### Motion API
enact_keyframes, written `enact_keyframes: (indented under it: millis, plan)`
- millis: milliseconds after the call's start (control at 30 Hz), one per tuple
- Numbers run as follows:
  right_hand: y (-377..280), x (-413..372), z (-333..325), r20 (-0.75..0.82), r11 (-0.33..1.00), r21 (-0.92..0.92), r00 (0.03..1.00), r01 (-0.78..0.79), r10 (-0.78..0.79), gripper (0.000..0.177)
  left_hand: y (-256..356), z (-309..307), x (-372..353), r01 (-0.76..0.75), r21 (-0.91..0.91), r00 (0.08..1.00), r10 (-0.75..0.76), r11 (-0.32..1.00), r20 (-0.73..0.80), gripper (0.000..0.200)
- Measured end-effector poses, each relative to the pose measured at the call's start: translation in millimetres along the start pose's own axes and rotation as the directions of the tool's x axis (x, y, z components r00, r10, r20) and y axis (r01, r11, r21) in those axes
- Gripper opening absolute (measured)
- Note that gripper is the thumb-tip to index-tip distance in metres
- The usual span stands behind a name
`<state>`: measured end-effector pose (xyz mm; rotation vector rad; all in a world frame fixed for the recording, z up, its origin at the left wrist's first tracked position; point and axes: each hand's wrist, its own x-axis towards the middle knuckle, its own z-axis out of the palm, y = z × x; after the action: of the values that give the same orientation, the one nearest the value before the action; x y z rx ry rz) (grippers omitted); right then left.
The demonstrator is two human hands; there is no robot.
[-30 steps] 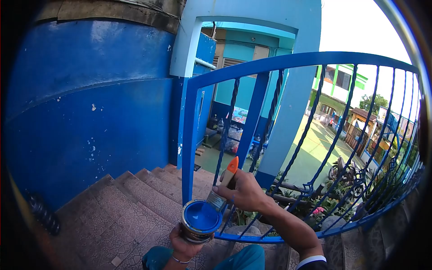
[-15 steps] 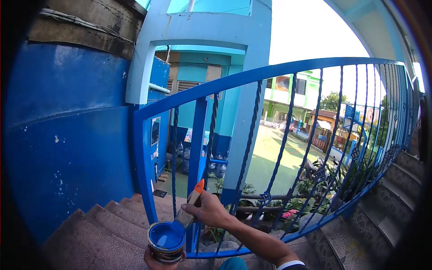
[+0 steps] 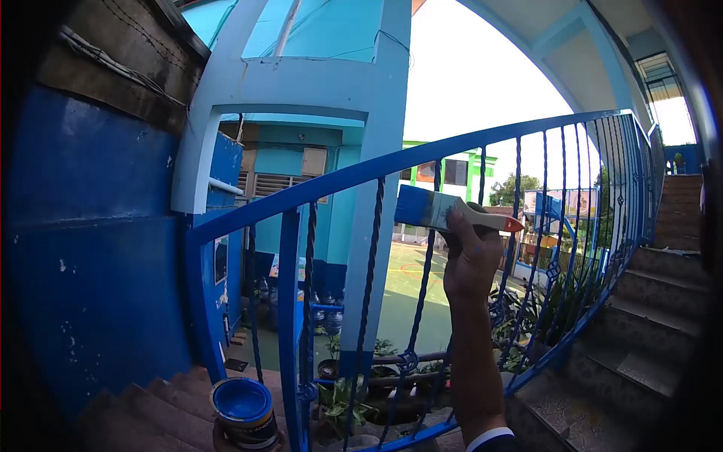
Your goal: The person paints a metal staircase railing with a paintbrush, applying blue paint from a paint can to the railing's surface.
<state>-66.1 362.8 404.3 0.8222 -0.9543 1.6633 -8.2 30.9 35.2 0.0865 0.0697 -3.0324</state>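
A paintbrush (image 3: 444,211) with blue bristles, a pale handle and an orange tip is in my right hand (image 3: 473,256), its fingers closed round the ferrule and handle. The bristles point left, near a twisted baluster and below the blue handrail (image 3: 331,174). At the lower left, my left hand (image 3: 226,440) holds an open can (image 3: 254,431) of blue paint (image 3: 241,399) from below, mostly hidden behind it. The can is upright beside the foot of the railing's end post (image 3: 205,309).
Tiled steps (image 3: 162,414) go down at the left, and more steps (image 3: 633,324) rise at the right. A blue wall (image 3: 113,264) stands on the left. Potted plants (image 3: 343,399) and a green court (image 3: 403,301) lie beyond the balusters.
My right hand has lifted the brush from the paint can up and right to just under the handrail. The view has turned right, and the can now appears farther left.
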Motion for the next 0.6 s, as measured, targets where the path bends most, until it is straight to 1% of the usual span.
enact_keyframes:
  millis: [33, 67, 100, 133, 167, 233, 333, 367, 400, 433, 500, 533, 567, 600]
  plan:
    - [-2.6, 15.7, 14.8, 0.067, 0.994, -0.099, 0.997, 0.043, -0.037, 0.039, -0.6, 3.2, 0.5, -0.011, 0.014, 0.999, 0.011, 1.000, -0.045, 0.064]
    - [-4.2, 25.9, 31.6, 0.112, 0.973, -0.217, 0.992, 0.082, -0.058, 0.038, 5.1, -19.9, 13.1, 0.084, -0.075, 0.986, -0.073, 0.994, 0.148, 0.065]
    - [1.5, 35.3, 46.0, 0.168, 0.973, -0.209, 0.984, 0.098, -0.063, 0.035, 14.1, -61.4, 35.2, 0.195, -0.143, 0.930, -0.137, 0.970, 0.341, 0.065]
    - [6.2, 39.7, 62.9, 0.166, 0.932, -0.325, 0.980, 0.162, -0.113, 0.034, 18.7, -84.3, 48.6, 0.314, -0.188, 0.833, -0.175, 0.930, 0.525, 0.066]
    - [19.4, 50.2, 68.8, 0.262, 0.864, -0.435, 0.953, 0.255, -0.150, 0.036, 15.5, -73.6, 40.1, 0.243, -0.119, 0.898, -0.177, 0.963, 0.402, 0.066]
    - [22.5, 51.0, 87.3, 0.353, 0.746, -0.572, 0.923, 0.340, -0.150, 0.037, 7.7, -39.9, 9.4, 0.122, 0.052, 0.982, -0.128, 0.991, 0.136, 0.067]
    - [23.6, 64.2, 91.5, 0.355, 0.645, -0.670, 0.921, 0.368, -0.158, 0.038, 12.4, -46.3, 11.7, 0.059, 0.003, 0.998, -0.059, 0.998, -0.023, 0.067]
    - [19.5, 69.7, 86.6, 0.302, 0.637, -0.671, 0.925, 0.379, -0.232, 0.036, 14.6, -46.6, 11.3, 0.061, -0.005, 0.998, -0.062, 0.998, -0.025, 0.067]
    - [19.7, 80.9, 76.0, 0.265, 0.584, -0.686, 0.896, 0.435, -0.356, 0.037, 16.5, -45.8, 9.8, 0.063, -0.015, 0.998, -0.063, 0.998, -0.026, 0.067]
    - [8.0, 78.9, 75.2, 0.205, 0.567, -0.703, 0.886, 0.428, -0.416, 0.031, 18.8, -44.9, 8.0, 0.064, -0.021, 0.997, -0.065, 0.998, -0.030, 0.066]
    - [15.5, 96.2, 57.4, 0.171, 0.507, -0.702, 0.809, 0.501, -0.562, 0.023, 21.1, -40.5, 3.6, 0.063, -0.013, 0.998, -0.063, 0.998, -0.017, 0.068]
    - [27.9, 101.6, 53.6, 0.297, 0.307, -0.712, 0.667, 0.632, -0.683, 0.020, 20.9, -38.6, 2.7, 0.064, -0.010, 0.998, -0.064, 0.998, -0.008, 0.069]
    - [36.2, 105.3, 48.8, 0.424, 0.085, -0.691, 0.497, 0.718, -0.757, 0.018, 22.3, -40.1, 2.8, 0.067, -0.005, 0.997, -0.067, 0.998, 0.041, 0.069]
    - [42.7, 91.6, 58.0, 0.487, 0.087, -0.653, 0.505, 0.753, -0.712, 0.020, 23.8, -43.1, 3.2, 0.073, 0.001, 0.993, -0.073, 0.997, 0.091, 0.069]
